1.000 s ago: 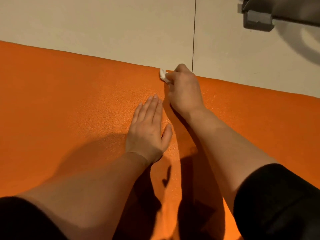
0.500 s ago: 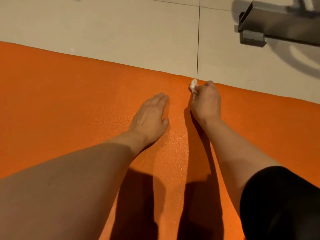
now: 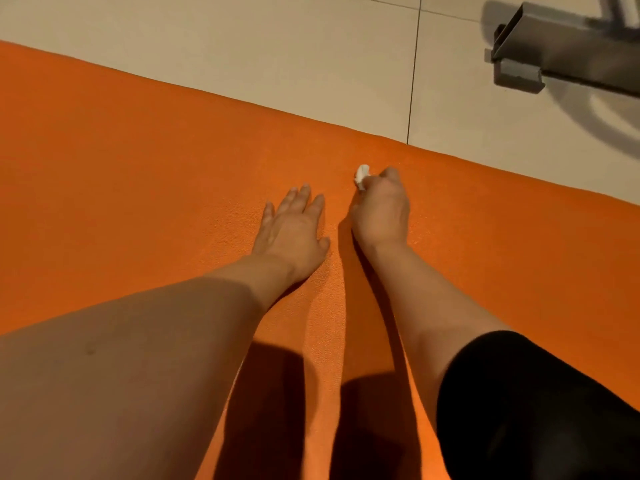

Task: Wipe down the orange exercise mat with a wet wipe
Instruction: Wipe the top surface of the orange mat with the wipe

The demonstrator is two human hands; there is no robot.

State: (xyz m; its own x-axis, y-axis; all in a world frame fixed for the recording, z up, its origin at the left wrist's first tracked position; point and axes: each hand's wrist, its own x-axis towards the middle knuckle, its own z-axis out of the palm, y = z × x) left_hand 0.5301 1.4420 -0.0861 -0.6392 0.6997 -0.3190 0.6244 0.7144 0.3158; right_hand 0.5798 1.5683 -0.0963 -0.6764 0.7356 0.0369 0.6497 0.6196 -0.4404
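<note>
The orange exercise mat (image 3: 145, 174) lies flat on a pale tiled floor (image 3: 277, 53), its far edge running at a slant from upper left down to the right. Both bare forearms reach forward over it from the bottom of the view.

The left hand (image 3: 292, 230) rests palm down on the mat, its fingers (image 3: 304, 197) straight, close together and pointing away from the person, the thumb lying out to the right. It holds nothing.

The right hand (image 3: 381, 213) sits just beside it, to the right and slightly farther forward, knuckles up and wrist bent. Its fingers are curled down and clamped on a small bunched white wet wipe (image 3: 362, 174), which sticks out at the hand's front left and is against the mat surface, a little short of the mat's far edge. A black sleeve (image 3: 526, 403) covers the right upper arm at the lower right corner.

Dark shadows of the two arms fall on the mat beneath them. At the upper right, on the floor, stands a grey metal frame (image 3: 554, 50), well apart from the hands.
</note>
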